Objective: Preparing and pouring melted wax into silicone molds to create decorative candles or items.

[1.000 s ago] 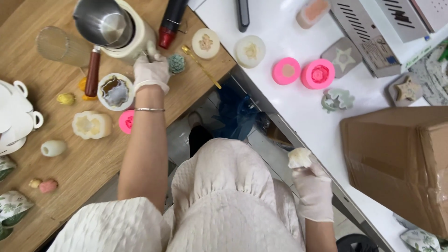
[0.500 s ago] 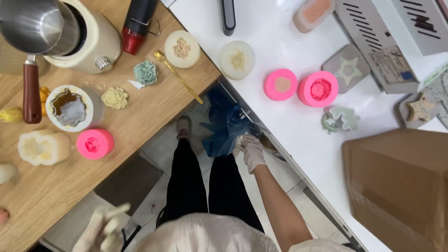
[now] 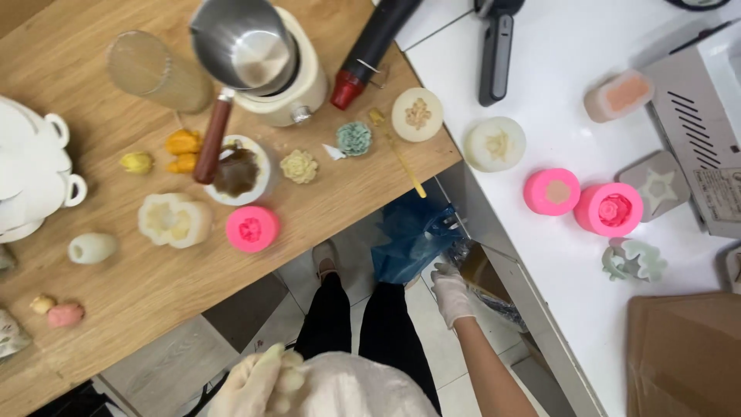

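Left hand point(image 3: 266, 378) gloved, fingers curled loosely at the waist, holding nothing visible. Right hand point(image 3: 451, 293) gloved, fingers apart, reaching into blue bin bag point(image 3: 409, 243) just below wooden table point(image 3: 154, 293) corner. Risk: elbow clips gold spoon point(image 3: 405, 164) overhanging that edge

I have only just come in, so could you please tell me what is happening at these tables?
A person in white gloves stands between a wooden table and a white counter. The right hand reaches down to a blue plastic bag in the gap between them. The left hand is held close to the body; whether it holds anything is unclear. Pink silicone moulds and small wax flowers sit untouched.
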